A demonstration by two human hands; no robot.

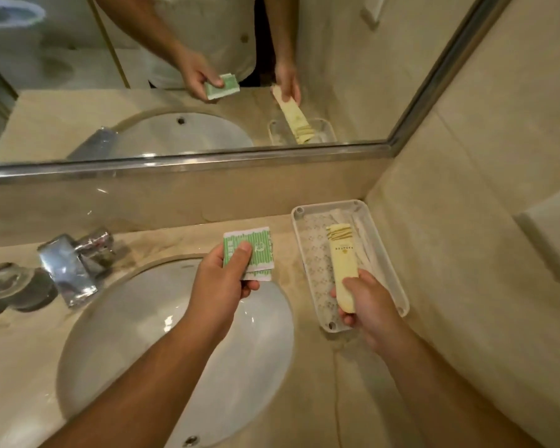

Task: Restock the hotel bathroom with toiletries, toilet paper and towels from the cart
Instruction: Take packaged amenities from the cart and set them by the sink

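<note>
Left hand [222, 279] above sink basin [162, 334], toward its 1 o'clock rim; thumb and curled fingers pinch green-and-white sachets [259, 250], at least two stacked. Right hand [366, 302] grips near end of long cream packet [341, 257], far end pointing 12 o'clock, over white amenity tray [316, 253]. Whether packet touches tray: cannot tell. Tray on marble counter [20, 367], 3 o'clock of basin. Chrome faucet [68, 266] at basin's 10 o'clock. Mirror [175, 76] at 12 o'clock reflects both hands.

Dim, warm yellowish light with soft shadows, glare on the chrome tap [68, 270] and highlights in the sink bowl [136, 318]. Wide-angle distortion bows the mirror frame [207, 160]. The left edge smears, while the left hand [220, 279] and right hand [369, 305] look fairly sharp.
</note>
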